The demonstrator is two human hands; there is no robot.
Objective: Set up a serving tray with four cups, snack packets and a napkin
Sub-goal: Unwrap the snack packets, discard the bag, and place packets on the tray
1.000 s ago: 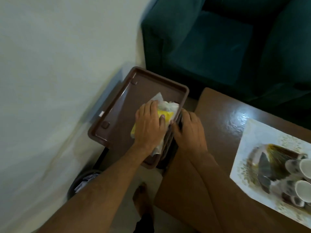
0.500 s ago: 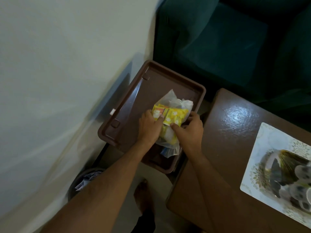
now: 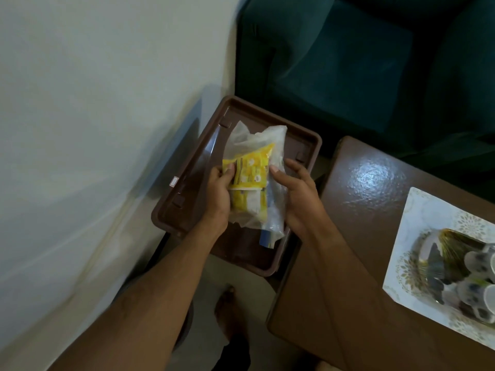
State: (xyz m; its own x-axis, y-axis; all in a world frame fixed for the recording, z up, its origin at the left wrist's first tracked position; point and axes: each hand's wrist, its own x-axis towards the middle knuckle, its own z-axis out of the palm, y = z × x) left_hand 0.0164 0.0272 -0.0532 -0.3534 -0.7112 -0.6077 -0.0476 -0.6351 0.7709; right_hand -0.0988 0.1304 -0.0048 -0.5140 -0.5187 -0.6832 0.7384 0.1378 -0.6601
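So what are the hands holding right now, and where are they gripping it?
A clear plastic bag of yellow snack packets, held over the brown tray. The left hand grips its left edge; the right hand its right edge.

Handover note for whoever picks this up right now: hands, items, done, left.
Left hand: gripping the left edge of the clear bag of yellow snack packets.
Right hand: on the bag's right side; both hold it over the brown tray.
Cups: on the patterned mat on the brown table, none on the tray.
Done: nothing set on the tray that I can see.
Left: packets, four cups, napkin (none clearly visible).
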